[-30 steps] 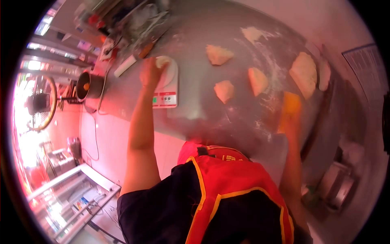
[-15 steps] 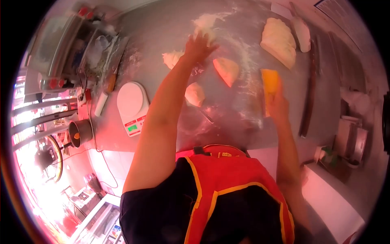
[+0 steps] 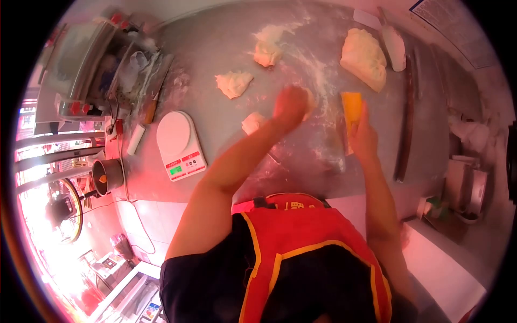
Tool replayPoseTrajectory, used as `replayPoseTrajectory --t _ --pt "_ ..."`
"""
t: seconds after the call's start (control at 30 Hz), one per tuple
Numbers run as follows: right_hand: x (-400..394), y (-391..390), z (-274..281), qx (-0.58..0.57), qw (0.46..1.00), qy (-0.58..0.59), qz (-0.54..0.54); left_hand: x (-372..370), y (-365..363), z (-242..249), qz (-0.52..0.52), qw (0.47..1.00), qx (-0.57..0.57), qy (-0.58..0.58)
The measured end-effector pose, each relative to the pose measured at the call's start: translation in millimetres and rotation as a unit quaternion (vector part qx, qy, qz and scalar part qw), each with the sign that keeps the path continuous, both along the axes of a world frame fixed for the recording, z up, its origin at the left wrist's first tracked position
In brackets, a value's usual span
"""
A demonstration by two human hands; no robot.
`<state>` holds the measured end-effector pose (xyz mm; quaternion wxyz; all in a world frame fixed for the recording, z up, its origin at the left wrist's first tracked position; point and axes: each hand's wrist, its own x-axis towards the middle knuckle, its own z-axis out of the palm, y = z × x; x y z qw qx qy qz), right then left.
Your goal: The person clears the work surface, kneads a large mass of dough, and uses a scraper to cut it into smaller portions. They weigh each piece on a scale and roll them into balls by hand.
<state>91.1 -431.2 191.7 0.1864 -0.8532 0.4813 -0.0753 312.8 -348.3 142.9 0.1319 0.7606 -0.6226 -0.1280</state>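
Observation:
My left hand is curled over a piece of dough near the middle of the steel worktop; the dough's edge shows at the hand's right, and the fingertips are partly hidden. My right hand grips a yellow dough scraper, held upright in the view to the right. Close by my left wrist lies a dough piece. Two further pieces, one dough lump at the left and a floury dough piece farther back, rest on the worktop. A large dough mass sits at the back right.
A white digital scale with a lit green display stands at the left. Loose flour streaks the worktop. A dark bar runs along the right, beside a white-bladed tool. A metal pot hangs past the left edge.
My left hand has come back and to the right, from the far dough piece onto the middle one, its spread fingers now curled. My right hand stays on the scraper.

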Motion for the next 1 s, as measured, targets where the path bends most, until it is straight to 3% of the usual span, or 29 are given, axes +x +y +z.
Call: replayPoseTrajectory --t 0.13,0.23,0.37,0.43,0.53,0.6,0.67,0.73,0.8,0.83,0.9,1.0 --pt "2 -2 -5 0.026 0.999 0.044 -0.011 -41 51 -10 -0.081 0.981 -0.172 -0.038" --pt "0 -6 -12 0.01 0.999 0.042 -0.01 -39 50 -6 -0.029 0.939 -0.33 -0.088" --pt "-3 -13 -25 -0.006 0.999 0.033 0.0 -38 40 -25 0.014 0.989 -0.147 0.028" --pt "-3 -20 -34 -0.016 1.0 0.018 0.008 -31 53 7 0.07 0.991 -0.053 0.1" --pt "-10 -24 -42 -0.056 0.998 0.01 0.035 1 93 25 0.211 0.945 -0.092 0.234" --pt "-12 -22 -37 -0.069 0.997 0.017 0.041 29 132 46 0.324 0.878 -0.106 0.335" --pt "-12 -20 -32 -0.063 0.997 0.003 0.048 62 170 17 0.384 0.823 -0.278 0.312" --pt "-17 -24 -36 -0.066 0.996 -0.003 0.059 99 212 11 0.491 0.771 -0.317 0.253" --pt "-21 -30 -46 -0.082 0.994 0.001 0.071 133 251 7 0.572 0.724 -0.281 0.263" --pt "-21 -32 -48 -0.088 0.993 0.001 0.075 148 267 6 0.573 0.7 -0.329 0.27" --pt "-19 -29 -46 -0.083 0.994 -0.004 0.075 159 288 14 0.602 0.672 -0.309 0.301" --pt "-14 -24 -35 -0.06 0.996 -0.009 0.07 180 305 -5 0.604 0.776 -0.14 0.119"
